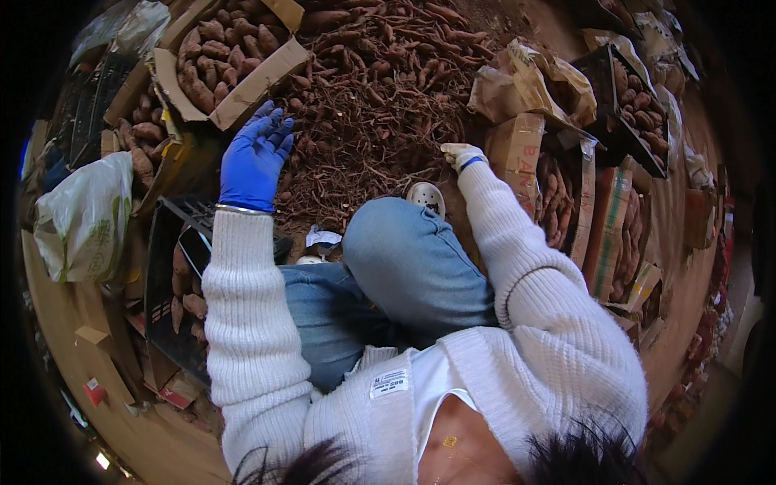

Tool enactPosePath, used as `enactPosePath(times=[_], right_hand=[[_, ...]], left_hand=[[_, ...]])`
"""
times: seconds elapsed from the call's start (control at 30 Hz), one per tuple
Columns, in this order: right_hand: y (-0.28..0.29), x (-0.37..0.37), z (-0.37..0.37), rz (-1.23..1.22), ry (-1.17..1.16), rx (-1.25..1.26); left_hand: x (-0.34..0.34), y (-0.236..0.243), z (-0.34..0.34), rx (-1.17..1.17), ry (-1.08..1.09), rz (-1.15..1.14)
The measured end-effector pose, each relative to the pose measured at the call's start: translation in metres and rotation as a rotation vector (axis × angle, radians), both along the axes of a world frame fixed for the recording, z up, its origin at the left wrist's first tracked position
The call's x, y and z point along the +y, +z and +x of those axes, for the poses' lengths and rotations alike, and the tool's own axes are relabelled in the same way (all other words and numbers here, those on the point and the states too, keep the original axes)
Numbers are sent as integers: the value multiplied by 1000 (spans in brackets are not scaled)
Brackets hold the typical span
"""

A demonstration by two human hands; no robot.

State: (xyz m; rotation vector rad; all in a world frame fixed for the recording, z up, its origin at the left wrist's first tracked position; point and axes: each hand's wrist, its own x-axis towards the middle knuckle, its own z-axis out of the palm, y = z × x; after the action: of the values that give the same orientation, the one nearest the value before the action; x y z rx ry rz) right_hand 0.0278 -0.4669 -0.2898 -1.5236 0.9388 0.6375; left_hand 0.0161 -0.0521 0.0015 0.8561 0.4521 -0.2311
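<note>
My left hand (252,158), in a blue glove, is open with fingers spread and slightly bent, beside the flap of a cardboard box (263,89) holding sweet potatoes (222,52) at the upper left. Ahead of me lies a loose heap of thin, rootlet-covered sweet potatoes (364,129). My right hand (465,153), in a pale glove with blue at the wrist, reaches to the heap's right edge with fingers curled; what they hold, if anything, is too small to make out. My bent knee (388,242) and a white perforated shoe (426,194) are between my forearms.
A white plastic bag (81,218) and black crate (162,275) with sweet potatoes lie left. At right are crumpled paper sacks (525,81), a tilted black crate (602,81) and cardboard boxes (513,153) of sweet potatoes. More cardboard (105,356) lies lower left.
</note>
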Motion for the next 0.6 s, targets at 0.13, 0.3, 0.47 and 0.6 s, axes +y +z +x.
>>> enactPosePath(times=[0.13,0.3,0.47,0.6], right_hand=[[-11,34,11,47,-187,-204],[-54,51,46,-430,304,-208],[-70,83,63,-144,-30,-32],[39,149,57,-300,467,-54]], left_hand=[[-1,8,-11,6,-18,60],[-11,16,-15,-8,-27,99],[-16,11,-10,-19,-90,95],[-8,14,-22,-42,-57,109]])
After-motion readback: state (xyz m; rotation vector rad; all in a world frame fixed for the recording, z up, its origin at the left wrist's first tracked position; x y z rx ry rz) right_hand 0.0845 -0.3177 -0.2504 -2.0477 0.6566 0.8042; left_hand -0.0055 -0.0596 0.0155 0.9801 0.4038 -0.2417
